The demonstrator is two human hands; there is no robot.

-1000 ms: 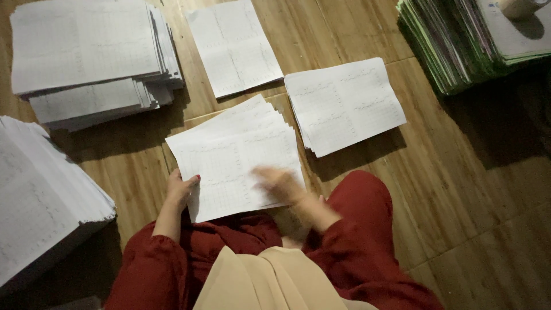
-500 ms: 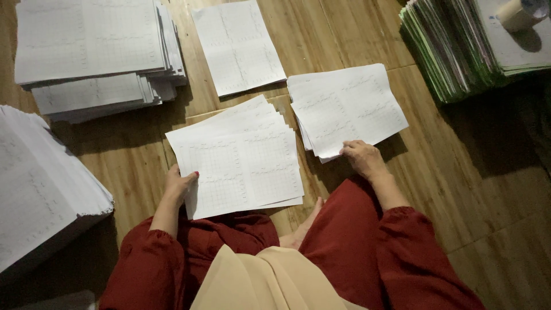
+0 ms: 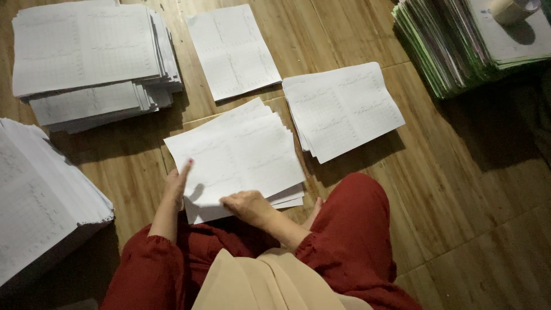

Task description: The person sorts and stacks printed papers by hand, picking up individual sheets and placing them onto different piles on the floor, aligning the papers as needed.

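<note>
A small stack of white printed sheets (image 3: 241,155) lies flat on the wooden floor, just in front of the person's knees. The sheets are fanned slightly, with lower corners stepping out at about 4 o'clock, and the long edges run toward roughly 1 o'clock. Faint grid-like printing covers the top sheet. The left hand (image 3: 177,182) rests at the stack's 8 o'clock edge, one finger extended; the right hand (image 3: 247,205) presses on its 6 o'clock edge, fingers curled.
</note>
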